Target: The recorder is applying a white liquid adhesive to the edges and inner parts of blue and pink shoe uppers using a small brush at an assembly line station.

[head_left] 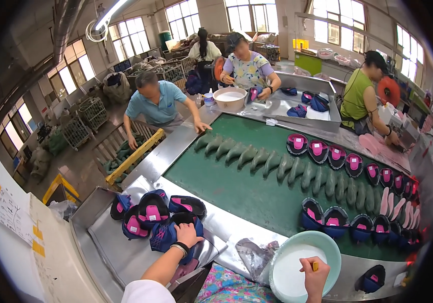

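My left hand point(188, 235) grips a dark blue shoe upper point(162, 239) at the near end of a pile of blue and pink shoe uppers point(153, 208) in a metal tray point(106, 241). My right hand point(315, 278) is closed around a tool with a yellow handle point(316, 266), held over a pale green bowl point(334, 252). White liquid point(287, 270) fills much of the bowl. The tool's lower end is hidden, so its kind does not show. A crumpled clear plastic bag point(257, 257) lies left of the bowl.
A green conveyor belt point(211, 177) carries rows of dark green foot forms point(272, 164), shoe uppers point(317, 150) and pink insoles point(397, 208). Across it a person in blue point(161, 103) touches its edge. Another handles a shoe beside a white basin point(230, 98). A single upper point(373, 279) sits near right.
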The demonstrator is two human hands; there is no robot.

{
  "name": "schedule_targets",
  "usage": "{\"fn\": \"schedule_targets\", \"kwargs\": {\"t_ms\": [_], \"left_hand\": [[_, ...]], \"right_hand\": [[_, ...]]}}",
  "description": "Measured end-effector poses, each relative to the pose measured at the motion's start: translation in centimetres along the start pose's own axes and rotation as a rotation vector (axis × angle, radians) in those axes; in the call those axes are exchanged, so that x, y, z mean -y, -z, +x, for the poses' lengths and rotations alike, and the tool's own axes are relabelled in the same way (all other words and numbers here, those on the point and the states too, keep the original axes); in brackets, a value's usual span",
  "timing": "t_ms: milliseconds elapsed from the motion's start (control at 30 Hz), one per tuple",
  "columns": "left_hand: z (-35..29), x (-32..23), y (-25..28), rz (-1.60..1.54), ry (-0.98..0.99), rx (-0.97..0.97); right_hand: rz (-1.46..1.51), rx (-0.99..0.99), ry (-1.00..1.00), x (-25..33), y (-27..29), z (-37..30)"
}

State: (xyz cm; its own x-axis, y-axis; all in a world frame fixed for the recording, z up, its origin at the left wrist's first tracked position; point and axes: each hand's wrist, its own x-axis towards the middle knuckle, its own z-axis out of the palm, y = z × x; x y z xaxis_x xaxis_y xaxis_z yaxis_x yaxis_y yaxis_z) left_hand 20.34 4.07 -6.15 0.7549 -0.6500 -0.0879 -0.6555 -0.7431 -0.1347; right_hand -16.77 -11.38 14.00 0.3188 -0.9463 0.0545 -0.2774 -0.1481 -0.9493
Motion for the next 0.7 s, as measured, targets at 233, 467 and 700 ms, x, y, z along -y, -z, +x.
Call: {"fn": "schedule_targets", "kwargs": {"t_ms": [233, 467, 700], "left_hand": [[3.0, 3.2, -2.1, -0.552, 0.140, 0.016], [3.3, 7.9, 0.2, -2.185, 0.389, 0.113], [-0.6, 8.9, 5.4, -2.244, 0.223, 0.126]], "right_hand": [[-0.067, -0.006, -0.074, -1.7, 1.7, -1.2], [-0.145, 0.026, 0.034, -1.9, 0.7, -0.9], [-0.052, 0.007, 0.205, -1.6, -2.9, -2.1]]}}
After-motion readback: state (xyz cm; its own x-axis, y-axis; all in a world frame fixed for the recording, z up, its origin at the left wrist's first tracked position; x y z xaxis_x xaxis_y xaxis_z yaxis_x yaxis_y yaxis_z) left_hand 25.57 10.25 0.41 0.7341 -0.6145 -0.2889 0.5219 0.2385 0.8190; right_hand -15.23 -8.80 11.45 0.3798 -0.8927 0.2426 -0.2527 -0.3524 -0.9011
